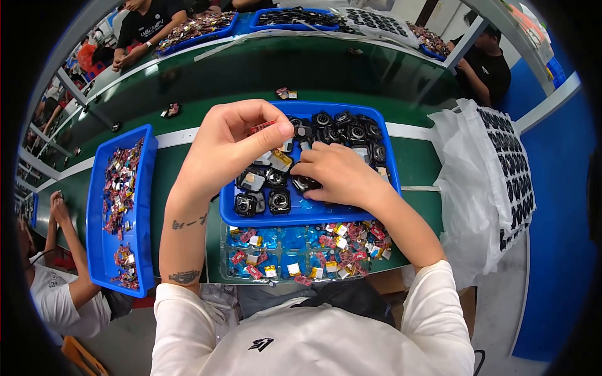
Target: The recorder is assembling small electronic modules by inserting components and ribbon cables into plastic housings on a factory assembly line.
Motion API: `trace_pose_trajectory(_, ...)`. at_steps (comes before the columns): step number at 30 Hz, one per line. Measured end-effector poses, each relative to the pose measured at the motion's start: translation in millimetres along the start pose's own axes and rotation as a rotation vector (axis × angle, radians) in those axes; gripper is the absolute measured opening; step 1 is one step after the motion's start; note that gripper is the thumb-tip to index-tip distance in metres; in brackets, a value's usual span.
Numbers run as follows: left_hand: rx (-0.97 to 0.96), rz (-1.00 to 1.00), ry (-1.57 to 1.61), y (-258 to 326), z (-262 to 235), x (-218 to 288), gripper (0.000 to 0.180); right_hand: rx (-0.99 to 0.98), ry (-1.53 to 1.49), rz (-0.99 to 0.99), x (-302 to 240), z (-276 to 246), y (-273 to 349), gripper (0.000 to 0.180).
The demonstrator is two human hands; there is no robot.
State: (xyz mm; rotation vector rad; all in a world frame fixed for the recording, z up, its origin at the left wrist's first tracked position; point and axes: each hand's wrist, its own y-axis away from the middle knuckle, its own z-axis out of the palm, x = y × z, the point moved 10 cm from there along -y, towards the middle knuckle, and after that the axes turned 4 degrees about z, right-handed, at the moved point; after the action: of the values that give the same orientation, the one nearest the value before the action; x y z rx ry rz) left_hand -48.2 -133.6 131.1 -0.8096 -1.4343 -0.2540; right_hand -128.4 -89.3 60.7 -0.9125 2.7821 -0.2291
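Note:
My left hand [235,141] is raised over the left part of a blue tray [295,219], its thumb and forefinger pinching a small red circuit board [262,127]. The fingers hide much of that board. Inside the tray, my right hand [342,172] curls over a black watch case [305,182] and grips it, with most of the case under the fingers. More black watch cases [279,200] lie around it, some with a round lens-like centre showing. A battery with a yellow end [279,160] rests among them between my hands.
A clear compartment tray [216,250] with red boards and white batteries lies at the table's near edge. Left stands a long blue bin [150,207] of similar parts. Right are stacked white sheets [454,169] with black pieces. Co-workers sit across the green belt [219,81] and at left.

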Motion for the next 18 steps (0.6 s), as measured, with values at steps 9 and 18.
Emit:
trace_pose_trajectory(9,0.268,0.192,-0.045,1,-12,8,0.010,0.455,-1.294,0.397,57,-34,10,0.016)
trace_pose_trajectory(18,0.295,0.264,-0.453,10,14,8,0.005,0.541,-1.232,0.492,47,-58,23,0.023)
